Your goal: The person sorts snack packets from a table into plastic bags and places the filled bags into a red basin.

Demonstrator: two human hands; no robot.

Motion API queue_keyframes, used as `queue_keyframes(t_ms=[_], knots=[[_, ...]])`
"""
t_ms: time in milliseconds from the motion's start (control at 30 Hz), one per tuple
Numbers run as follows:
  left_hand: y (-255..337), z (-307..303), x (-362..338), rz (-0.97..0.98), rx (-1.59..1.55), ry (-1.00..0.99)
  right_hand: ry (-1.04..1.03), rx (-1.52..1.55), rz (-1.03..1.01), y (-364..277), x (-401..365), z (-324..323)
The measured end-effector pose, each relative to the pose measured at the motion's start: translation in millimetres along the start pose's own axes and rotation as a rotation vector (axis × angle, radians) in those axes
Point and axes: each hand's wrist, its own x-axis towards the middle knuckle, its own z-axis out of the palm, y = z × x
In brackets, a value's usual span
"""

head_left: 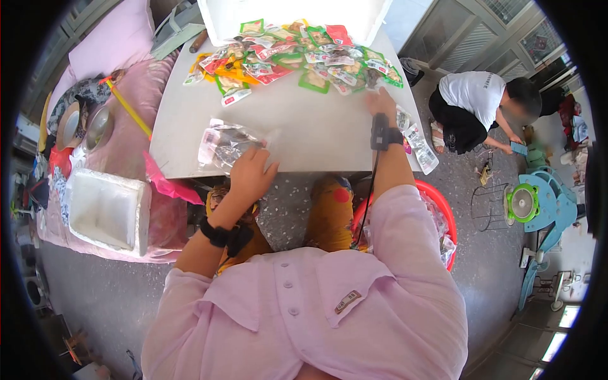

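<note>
On the near left of the white table [310, 136] lies a clear plastic bag [231, 140] with a pinkish printed part. My left hand [253, 171] is at its right end, fingers closed on the plastic and thumb held apart. Several small snack packets [291, 57], in green, red, yellow and clear wrappers, are heaped at the far side. My right hand [381, 104] reaches to the heap's right edge, its fingers closed on a clear snack packet [372, 78]; the fingertips are partly hidden. Long clear packets [419, 147] lie by the table's right edge.
A white foam box [221, 22] stands behind the heap. Below the table's right side is a red basin [451, 221] holding clear packets. Another foam box [107, 209] sits at left on pink cloth. A person [472, 101] crouches at right, holding a phone.
</note>
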Motion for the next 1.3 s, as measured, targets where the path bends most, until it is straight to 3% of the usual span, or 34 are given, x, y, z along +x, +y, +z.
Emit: queue_keyframes(t_ms=[100,200,400,433,467,533,633,733,833,1133,1300], knots=[[2,6,-11,0.042,0.075,0.087,-0.040,0.073,0.110,-3,18,8],[0,7,-16,0.072,0.147,0.124,-0.038,0.084,0.091,-4,20,12],[-10,20,-29,-0.069,0.165,0.053,0.087,0.088,-0.348,6,-32,0],[-11,19,-28,-0.096,0.157,0.047,-0.071,0.825,-0.110,14,-36,19],[-11,18,-28,-0.116,0.144,0.046,-0.034,1.579,0.184,22,-40,37],[-7,12,-29,-0.140,0.091,0.080,-0.023,1.598,0.290,26,-73,16],[-1,-1,-31,-0.153,0.030,0.086,-0.037,1.681,0.280,-17,-138,-64],[2,-10,-33,-0.150,-0.014,0.092,-0.252,1.665,0.397,-35,-183,-101],[1,-8,-34,-0.159,-0.027,0.075,-0.528,1.750,0.374,-49,-215,-89],[-2,-22,-34,-0.186,0.045,0.086,-0.537,1.706,0.613,-91,-234,-62],[-3,-10,-34,-0.122,0.083,0.058,-0.563,1.845,0.560,-91,-235,-56]])
